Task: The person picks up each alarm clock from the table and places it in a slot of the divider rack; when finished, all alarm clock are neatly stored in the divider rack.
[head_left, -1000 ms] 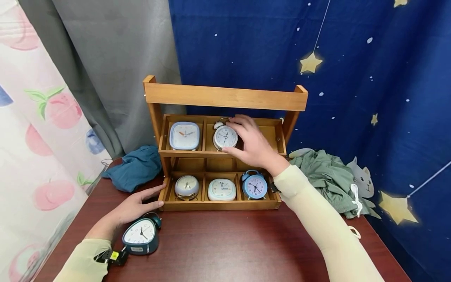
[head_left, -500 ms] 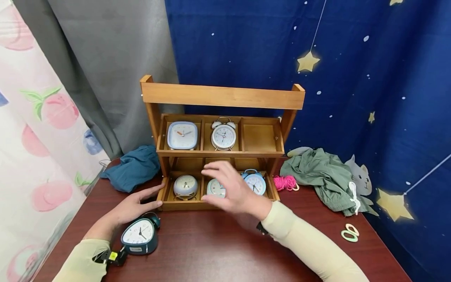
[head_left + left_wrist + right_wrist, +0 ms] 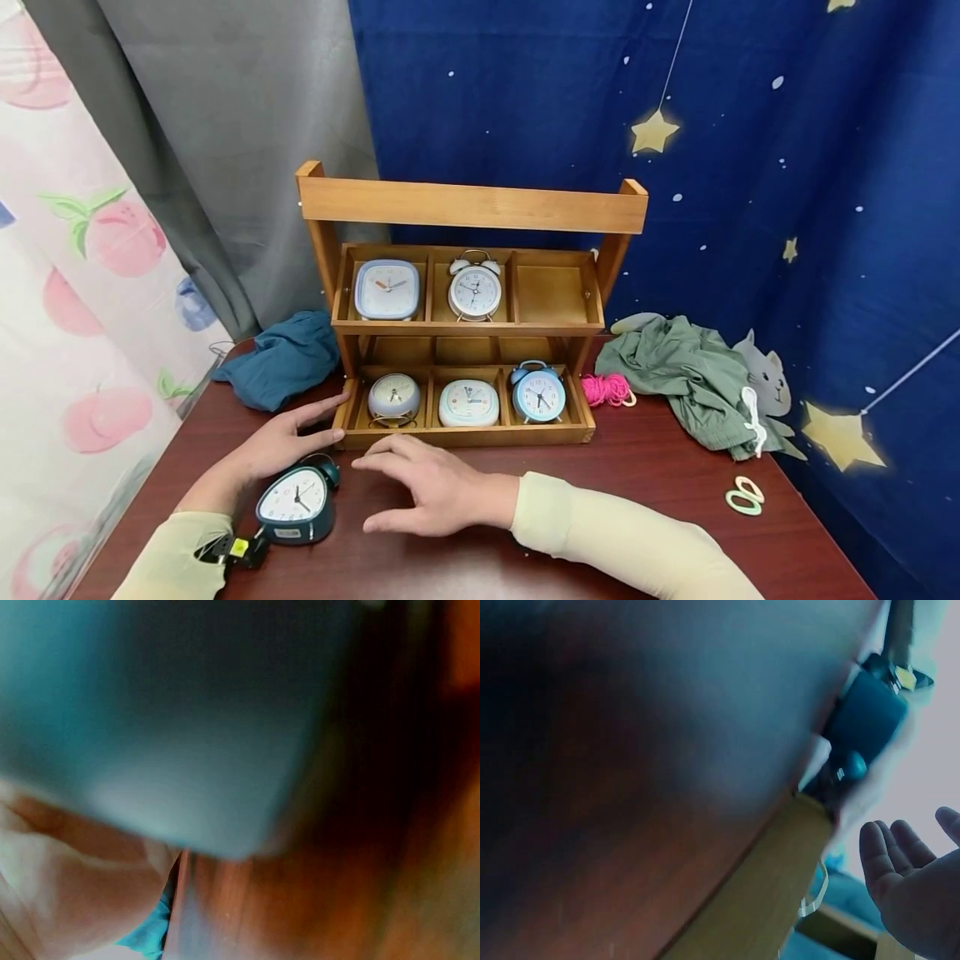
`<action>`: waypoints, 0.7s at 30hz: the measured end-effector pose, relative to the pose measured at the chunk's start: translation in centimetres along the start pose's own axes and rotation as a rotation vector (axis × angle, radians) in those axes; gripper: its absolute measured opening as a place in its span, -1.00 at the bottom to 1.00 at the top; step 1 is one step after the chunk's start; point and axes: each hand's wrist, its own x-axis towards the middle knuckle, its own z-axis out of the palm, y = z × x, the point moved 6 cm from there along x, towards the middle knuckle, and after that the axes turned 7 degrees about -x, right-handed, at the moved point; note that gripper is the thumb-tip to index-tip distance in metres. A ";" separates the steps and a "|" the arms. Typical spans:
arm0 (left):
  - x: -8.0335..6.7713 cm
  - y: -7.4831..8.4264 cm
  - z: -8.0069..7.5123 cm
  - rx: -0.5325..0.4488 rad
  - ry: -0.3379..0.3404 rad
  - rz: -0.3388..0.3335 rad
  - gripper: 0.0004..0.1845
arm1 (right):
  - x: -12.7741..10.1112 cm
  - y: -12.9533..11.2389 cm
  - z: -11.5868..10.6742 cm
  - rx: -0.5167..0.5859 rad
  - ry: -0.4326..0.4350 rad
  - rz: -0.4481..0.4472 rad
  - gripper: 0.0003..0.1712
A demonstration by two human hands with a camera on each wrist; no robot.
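A dark teal alarm clock (image 3: 296, 504) with a white face stands on the table at the left front; its blurred body fills much of the left wrist view. Just behind it, my left hand (image 3: 281, 442) rests its fingertips against the lower left side of a two-tier wooden shelf (image 3: 472, 206). My right hand (image 3: 438, 487) hovers over the table in front of the shelf, fingers spread toward the teal clock and holding nothing. On the upper tier sit a square clock (image 3: 387, 289) and a white twin-bell clock (image 3: 475, 292); the upper right compartment holds nothing.
The lower tier carries a round lavender clock (image 3: 393, 397), a pale mint clock (image 3: 468, 403) and a light blue twin-bell clock (image 3: 538, 395). Teal cloth (image 3: 288, 358) lies left of the shelf. To the right are pink yarn (image 3: 606, 388), green cloth (image 3: 675, 379) and scissor-like handles (image 3: 745, 496).
My right hand has left the white twin-bell clock, now in the upper middle compartment, and come down and left past the lower tier to the table. The left hand stays at the shelf's side.
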 end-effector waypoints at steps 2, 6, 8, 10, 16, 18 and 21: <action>0.0 -0.1 0.0 -0.004 0.002 0.000 -0.22 | 0.4 -0.4 0.9 -0.003 -0.051 0.004 -0.13; -0.1 -0.2 -0.1 0.001 0.003 0.003 -0.22 | 1.4 -1.0 2.5 0.009 -0.169 0.032 -0.08; -0.1 -0.3 -0.1 0.007 0.006 0.004 -0.22 | 1.9 -1.2 3.1 0.016 -0.222 0.050 -0.05; -0.2 -0.2 -0.1 0.011 0.006 0.007 -0.23 | 2.3 -1.4 3.7 0.026 -0.274 0.064 -0.04; -0.1 0.0 -0.1 0.012 0.007 0.021 -0.24 | 2.8 -1.9 4.9 0.008 -0.378 0.074 -0.05; -0.1 0.0 -0.1 0.013 0.008 0.016 -0.23 | 2.8 -1.9 5.0 -0.003 -0.394 0.079 -0.07; -0.1 0.0 -0.1 0.017 0.007 0.020 -0.23 | 2.5 -1.8 4.9 -0.016 -0.396 0.087 -0.10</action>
